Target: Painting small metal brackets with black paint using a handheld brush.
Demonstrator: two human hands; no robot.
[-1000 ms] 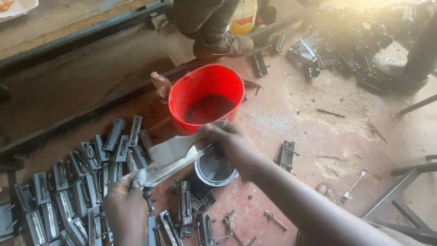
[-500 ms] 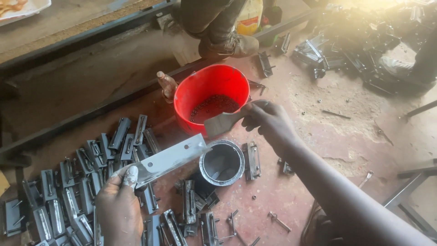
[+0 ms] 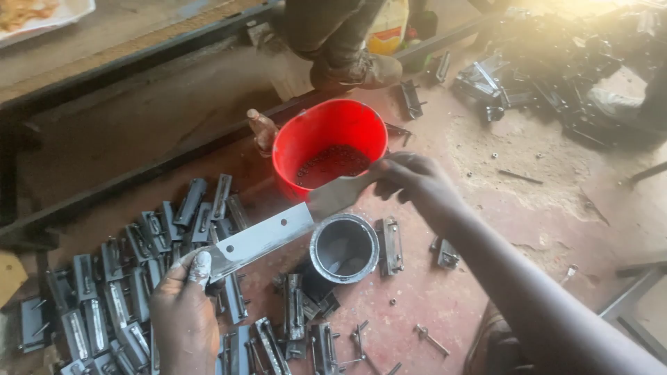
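left hand (image 3: 182,312): near left of scene, fingers wrapped round near end of the flat metal bar (image 3: 260,239), thumb w/ pale paint smear on top of it.
right hand (image 3: 410,182): mid-scene, arm coming in from near right; fingers pinched shut on a paint brush (image 3: 337,194), handle hidden in the fist.
flat metal bar: long grey plate w/ small holes, runs diagonally from left hand up toward the right, tilted, held off the floor; far end meets the brush bristles.
paint brush: wide bristle head, dark/grey, lies against far end of bar, in front of bucket's near rim, just above the tin.
paint tin (image 3: 344,248): round open can on floor, just under bar's far end, between the two hands; grey coating inside.
red bucket (image 3: 326,142): far side of tin, upright, small dark bits in its bottom; cannot tell what they are.
bottle (image 3: 263,130): small, brownish, just left of bucket, touching or nearly so.
metal brackets (image 3: 132,257): dozens of grey pieces in rows on floor at left, more scattered near the tin on the near side.
loose bolts (image 3: 431,339): few on reddish floor, near right of tin.
other person's shoe (image 3: 358,69): far side, behind bucket, by a dark steel rail (image 3: 139,177).
dark parts pile (image 3: 528,76): far right, well apart from hands.
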